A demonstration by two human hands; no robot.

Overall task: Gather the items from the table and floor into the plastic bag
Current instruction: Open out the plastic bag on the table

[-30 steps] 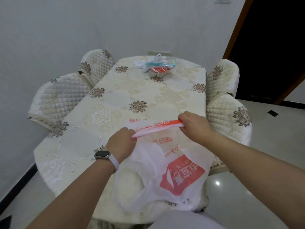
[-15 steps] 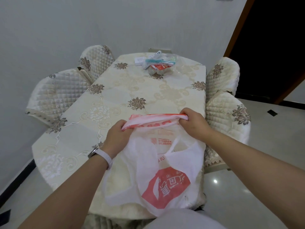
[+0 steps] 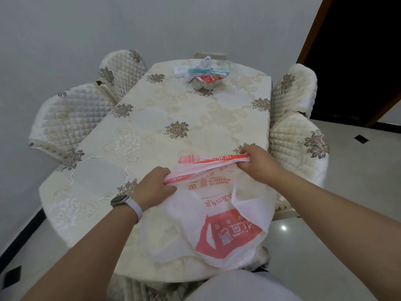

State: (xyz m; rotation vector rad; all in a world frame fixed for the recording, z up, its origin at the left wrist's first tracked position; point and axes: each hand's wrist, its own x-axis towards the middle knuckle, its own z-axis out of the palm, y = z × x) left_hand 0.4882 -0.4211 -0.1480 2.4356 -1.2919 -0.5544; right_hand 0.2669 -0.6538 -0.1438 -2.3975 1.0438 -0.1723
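A white plastic bag point(image 3: 219, 222) with red print lies on the near end of the table and hangs over its front edge. My left hand point(image 3: 155, 184) grips the left end of the bag's red-striped edge, and my right hand point(image 3: 257, 162) pinches the right end, so the edge is stretched between them. At the far end of the table sits a small heap of items point(image 3: 202, 76): a clear bag with a teal strip, a red-labelled packet and a small white box point(image 3: 180, 71).
The table point(image 3: 152, 131) wears a cream floral cloth. Quilted chairs stand on the left point(image 3: 65, 124) and the right point(image 3: 297, 144). Grey tiled floor point(image 3: 347, 213) lies to the right, and a dark doorway point(image 3: 358, 51) is at the back right.
The bag's edge has been pulled flatter and lower toward the table. My left hand dropped nearer to me, and the bag's printed body spread further over the table edge.
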